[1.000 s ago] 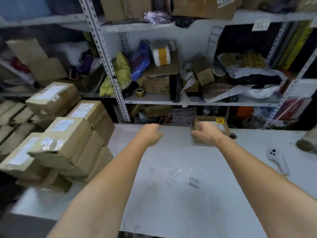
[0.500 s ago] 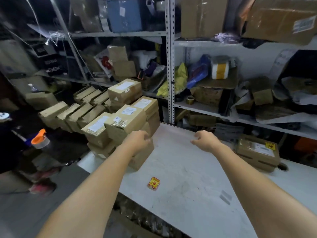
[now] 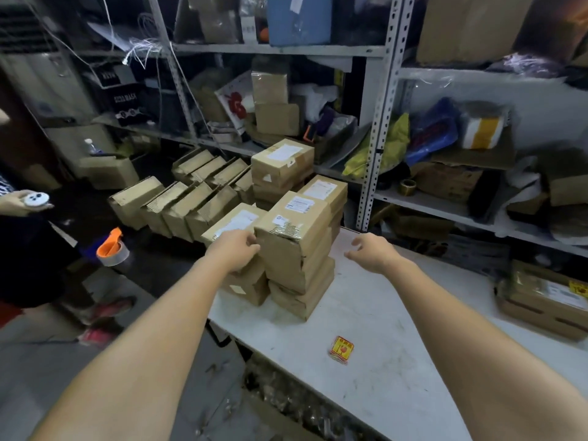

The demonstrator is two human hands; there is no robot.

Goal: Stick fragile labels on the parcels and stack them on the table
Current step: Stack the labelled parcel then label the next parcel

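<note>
My left hand is in the middle of the frame, at the left side of the top parcel of the stack; its fingers are bent and lie close together against the cardboard, but I cannot tell if they really grip the parcel or only touch it. My right hand is just right of the stack, above the table; its fingers are apart and relaxed, and they hold nothing and touch nothing. The stack of parcels stands on the left end of the table, several boxes high, with white address slips on the upper faces. A small pad of fragile labels, yellow and red, lies flat on the table in the lower centre, well apart from both hands. At the right edge of the frame one labelled parcel lies alone on the table, with a yellow sticker on its top. Behind the stack, a row of parcels stands lower, to the left; metal shelves fill the upper part. At the left edge another person's hand holds a white round device; an orange tape dispenser is below it.
</note>
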